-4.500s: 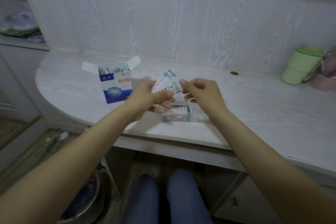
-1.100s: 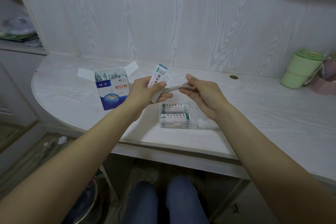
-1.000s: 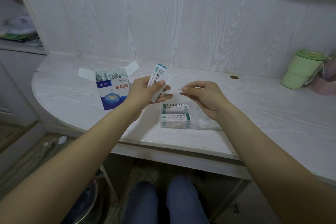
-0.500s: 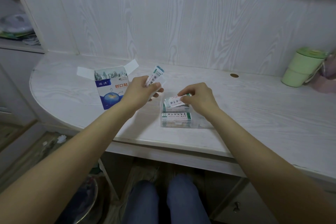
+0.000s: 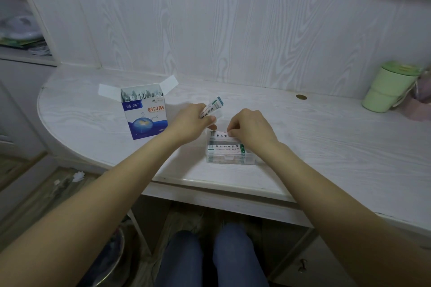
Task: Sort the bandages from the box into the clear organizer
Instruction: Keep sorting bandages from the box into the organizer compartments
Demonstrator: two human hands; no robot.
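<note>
A blue and white bandage box [image 5: 146, 116] stands open on the desk's left, with several wrapped bandages upright inside. The clear organizer [image 5: 229, 157] sits near the front edge, with stacked bandages in its left compartments. My left hand [image 5: 191, 123] holds a small bunch of bandages [image 5: 213, 109] just left of and above the organizer. My right hand [image 5: 250, 128] is over the organizer's far side, its fingertips pinching a single bandage [image 5: 221, 134] that lies on the rear stack.
A green lidded cup [image 5: 388, 87] stands at the far right beside a pink object [image 5: 417, 109]. A small brass disc [image 5: 301, 97] sits in the desk [image 5: 338, 142] near the back wall. My knees are under the desk's front edge.
My right hand drew one bandage from the bunch in my left hand and lowered it onto the organizer's rear stack. My left hand stayed raised with the rest.
</note>
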